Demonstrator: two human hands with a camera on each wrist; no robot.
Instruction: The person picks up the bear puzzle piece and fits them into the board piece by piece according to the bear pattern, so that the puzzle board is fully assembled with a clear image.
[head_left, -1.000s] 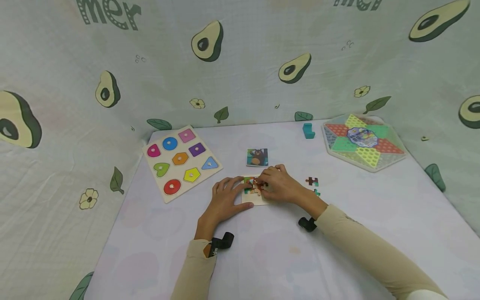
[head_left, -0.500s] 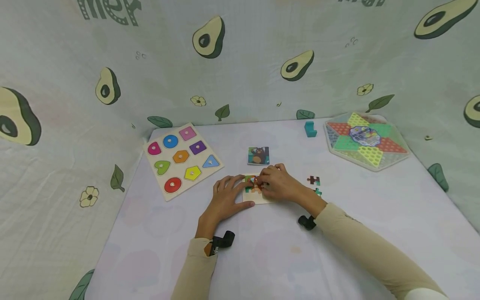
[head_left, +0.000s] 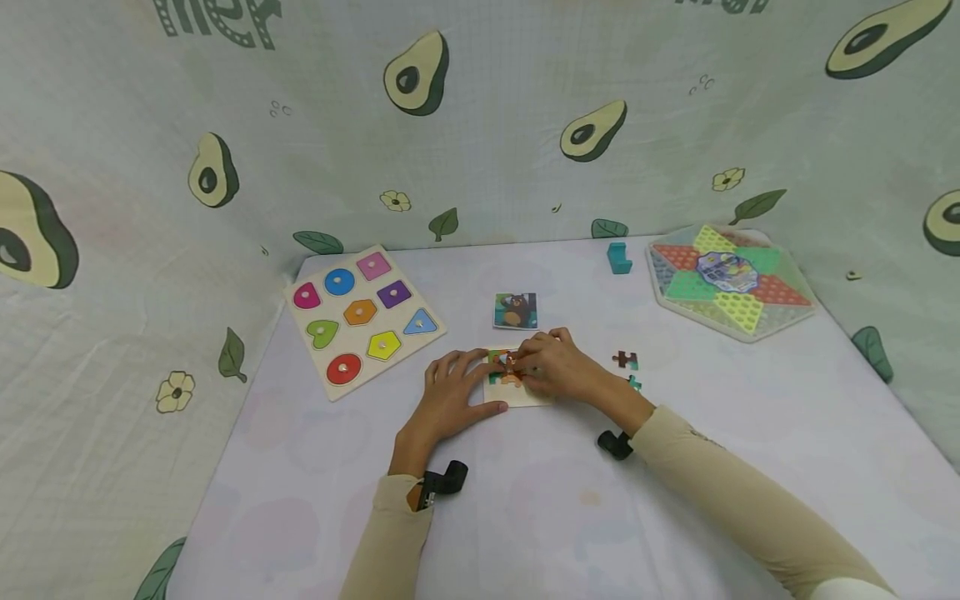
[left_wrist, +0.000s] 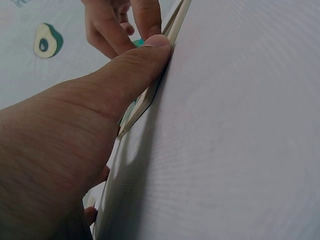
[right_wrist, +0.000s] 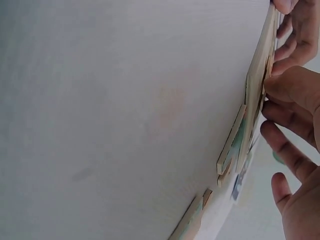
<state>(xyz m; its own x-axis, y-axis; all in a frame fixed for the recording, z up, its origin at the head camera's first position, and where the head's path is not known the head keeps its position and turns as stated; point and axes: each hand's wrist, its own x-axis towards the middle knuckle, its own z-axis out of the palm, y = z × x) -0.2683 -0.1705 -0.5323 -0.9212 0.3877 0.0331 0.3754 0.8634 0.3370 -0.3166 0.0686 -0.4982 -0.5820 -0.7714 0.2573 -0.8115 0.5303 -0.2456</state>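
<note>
A small wooden jigsaw puzzle board (head_left: pixel 517 401) lies in the middle of the table, partly covered by both hands. My left hand (head_left: pixel 450 400) rests along its left side, thumb on the near edge and index finger reaching over the pieces; the thumb (left_wrist: pixel 135 65) presses the rim in the left wrist view. My right hand (head_left: pixel 562 367) pinches a jigsaw piece at the board's right part, with its thumb (right_wrist: pixel 292 85) low against the surface. The piece is mostly hidden by fingers. Two loose jigsaw pieces, one brown (head_left: pixel 624 360) and one teal (head_left: pixel 634 382), lie right of the board.
A bear picture tile (head_left: pixel 515 311) lies behind the board. On the left is a peg shape board (head_left: pixel 360 333) with colourful shapes. A teal block (head_left: pixel 618 258) and a hexagonal star-patterned game board (head_left: pixel 731 283) sit at the back right. Patterned cloth (head_left: pixel 495 167) hangs behind the table.
Both hands stay at the board. The right fingertips shift slightly, and the orange-brown pieces beneath them now look closer together. The head view has tilted a little.
</note>
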